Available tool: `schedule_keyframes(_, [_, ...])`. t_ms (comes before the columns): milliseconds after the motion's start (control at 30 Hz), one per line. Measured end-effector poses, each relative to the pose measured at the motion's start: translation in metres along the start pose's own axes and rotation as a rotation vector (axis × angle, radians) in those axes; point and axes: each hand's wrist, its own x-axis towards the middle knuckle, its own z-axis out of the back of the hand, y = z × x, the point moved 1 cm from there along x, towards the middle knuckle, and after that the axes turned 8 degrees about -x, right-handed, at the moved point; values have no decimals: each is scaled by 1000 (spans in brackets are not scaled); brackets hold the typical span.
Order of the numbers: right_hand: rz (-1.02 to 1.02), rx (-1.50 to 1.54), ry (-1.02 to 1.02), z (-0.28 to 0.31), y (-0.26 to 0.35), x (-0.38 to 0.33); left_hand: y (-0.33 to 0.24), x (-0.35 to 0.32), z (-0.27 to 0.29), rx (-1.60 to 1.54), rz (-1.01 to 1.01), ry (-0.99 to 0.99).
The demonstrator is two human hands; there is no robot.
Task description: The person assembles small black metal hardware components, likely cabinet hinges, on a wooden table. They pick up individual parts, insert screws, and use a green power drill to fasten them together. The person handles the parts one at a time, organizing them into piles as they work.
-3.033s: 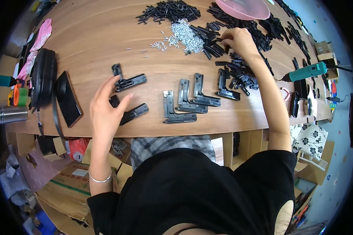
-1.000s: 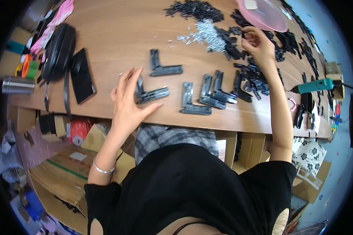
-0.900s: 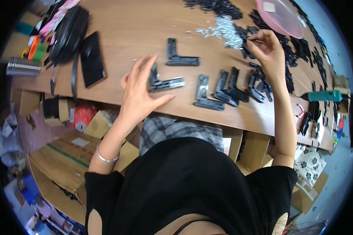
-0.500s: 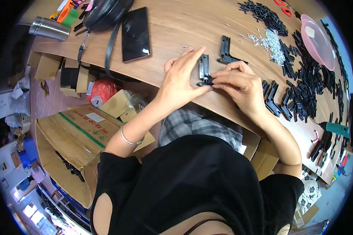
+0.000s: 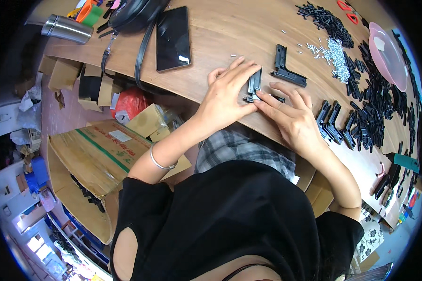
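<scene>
Near the table's front edge lies an L-shaped black plastic part [image 5: 254, 82], partly covered by my hands. My left hand [image 5: 222, 96] grips it, fingers along the upright arm and thumb by the lower corner. My right hand [image 5: 293, 117] presses thumb and index finger on that same corner, its other fingers stretched out above the lower arm. Whether a small piece sits under those fingertips, I cannot tell. Just beyond my right hand lies a second L-shaped black part [image 5: 282, 65], untouched.
Farther right are a heap of silver screws [image 5: 337, 61], piles of small black parts [image 5: 326, 21], several L-shaped parts [image 5: 330, 119], a pink bowl [image 5: 387, 56] and a green-handled tool [image 5: 404, 161]. A phone [image 5: 173, 40], black bag [image 5: 135, 16] and steel flask [image 5: 68, 29] lie left. An open carton [image 5: 91, 154] stands below.
The view has shifted slightly, moving the table things rightward in the picture. My right hand's curled outer fingers have straightened and spread, while my left hand stays on the part.
</scene>
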Motion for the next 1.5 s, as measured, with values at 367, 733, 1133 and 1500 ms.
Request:
schedule_keyframes(367, [-1058, -876, -1183, 135, -138, -220, -7, 90, 4, -32, 11, -137])
schedule_keyframes(733, [-951, -43, -1123, 142, -139, -249, -16, 157, -62, -45, 21, 116])
schedule_keyframes(1133, [-499, 795, -1086, 109, -61, -111, -130, 80, -146, -189, -489, 187])
schedule_keyframes(1500, [-456, 761, -1092, 104, -64, -116, -131, 82, -159, -277, -481, 147])
